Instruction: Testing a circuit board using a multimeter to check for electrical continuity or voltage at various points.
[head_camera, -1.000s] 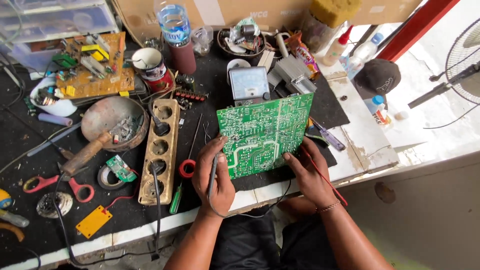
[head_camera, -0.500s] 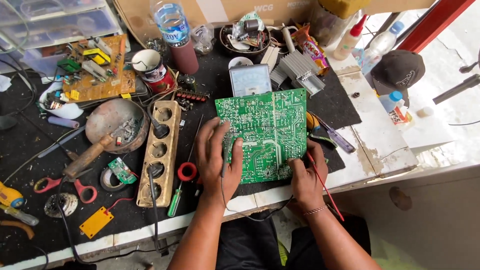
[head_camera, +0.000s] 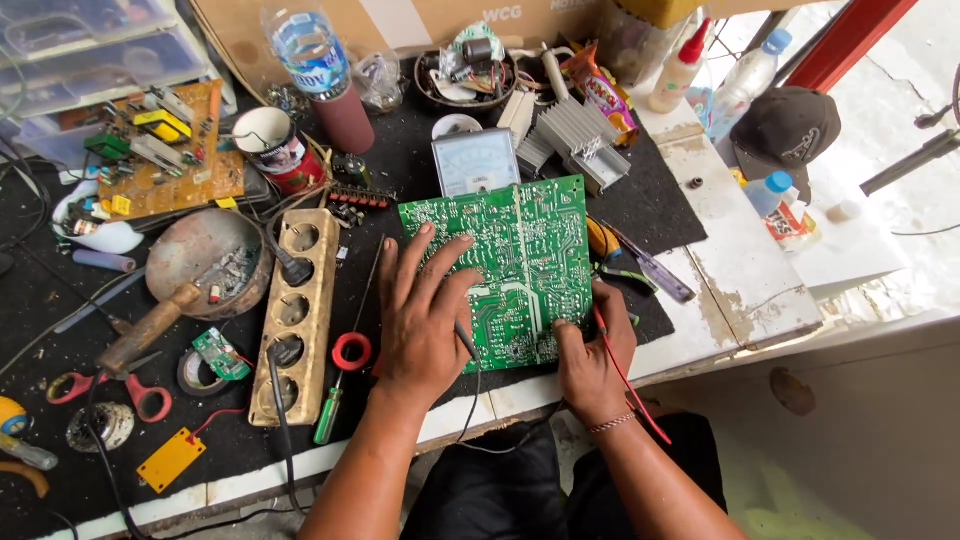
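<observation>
Head view, looking down. Nearest: left hand (head_camera: 425, 320) spread flat, fingers apart, pressing on green circuit board (head_camera: 518, 268), a black probe lead under the palm. Right hand (head_camera: 592, 350) curled tight around a red probe (head_camera: 620, 375), tip touching the board's near edge. Board lying flat on black mat (head_camera: 655, 205) on the tabletop (head_camera: 735, 290). Left of the hands: red-handled screwdriver (head_camera: 345, 375), wooden socket strip (head_camera: 295, 315). Just behind the board: grey meter (head_camera: 475, 162), metal heat sink (head_camera: 575, 135). Farther back: water bottle (head_camera: 318, 70).

Bare strip along the bench (head_camera: 740, 300) right edge, power strip (head_camera: 295, 315) and meter (head_camera: 477, 163) crowding the circuit board (head_camera: 510, 265)
</observation>
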